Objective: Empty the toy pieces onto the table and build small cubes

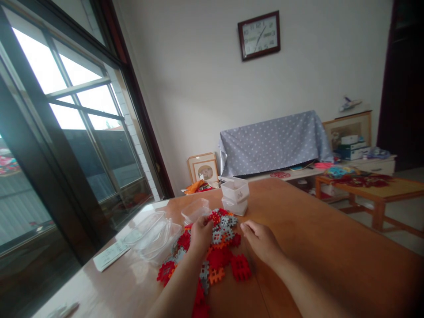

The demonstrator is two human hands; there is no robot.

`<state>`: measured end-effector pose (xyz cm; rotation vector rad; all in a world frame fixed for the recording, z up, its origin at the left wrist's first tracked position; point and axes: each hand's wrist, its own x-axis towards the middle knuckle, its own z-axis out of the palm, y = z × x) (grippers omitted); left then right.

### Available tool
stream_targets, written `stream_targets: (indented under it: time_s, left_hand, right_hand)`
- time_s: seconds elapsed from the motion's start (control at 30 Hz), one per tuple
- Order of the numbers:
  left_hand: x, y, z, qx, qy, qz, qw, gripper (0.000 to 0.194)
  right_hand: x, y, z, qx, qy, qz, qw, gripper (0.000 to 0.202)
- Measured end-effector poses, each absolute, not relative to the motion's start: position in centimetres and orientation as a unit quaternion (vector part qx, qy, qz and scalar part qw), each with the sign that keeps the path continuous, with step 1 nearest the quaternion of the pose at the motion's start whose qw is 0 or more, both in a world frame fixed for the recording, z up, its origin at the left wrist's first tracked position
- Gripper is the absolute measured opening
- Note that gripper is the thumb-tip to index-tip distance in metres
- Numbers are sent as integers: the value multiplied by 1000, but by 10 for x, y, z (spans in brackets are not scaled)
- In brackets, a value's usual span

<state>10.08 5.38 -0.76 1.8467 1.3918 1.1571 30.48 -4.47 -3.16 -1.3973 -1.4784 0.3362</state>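
Observation:
A pile of interlocking plastic building pieces in red (pixel 220 257), grey (pixel 222 235) and orange (pixel 216 275) spreads over the wooden table (pixel 298 238). My left hand (pixel 201 234) is over the left side of this pile, its thumb and fingers pinched together; what they hold, if anything, is hidden. Just right of the pile, my right hand (pixel 260 238) is closed, thumb against the curled fingers, and the inside of its grip cannot be seen. A square red piece (pixel 241 267) lies between my forearms, nearer to the right one.
Stacked clear plastic boxes (pixel 236 194) stand beyond the pile. Further clear containers (pixel 155 236) and a paper pad (pixel 111 255) lie to the left, near the window. Behind the table is a cabinet under a dotted cloth (pixel 274 143); a low table (pixel 391 187) stands at right.

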Motion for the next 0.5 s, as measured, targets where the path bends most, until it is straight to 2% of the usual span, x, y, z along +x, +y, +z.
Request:
stream_targets:
  time_s: [0.1,0.17,0.33,0.5]
  left_hand:
    - [104,31,-12,547,416,511,516,28]
    - [105,11,-14,482,368,519,603,40]
    - [108,-25,-16,431,336,498,674,43]
    - [110,-33,-17,432,329,469,696,39]
  right_hand:
    - [301,-42,-34,-560,-611,186,528,39]
    - [297,-42,-34,-537,-610,235,533,37]
    - [286,-49,-28,-474,-602,368,527,40]
    - [285,-53,-25,-463,-572,431,523,43]
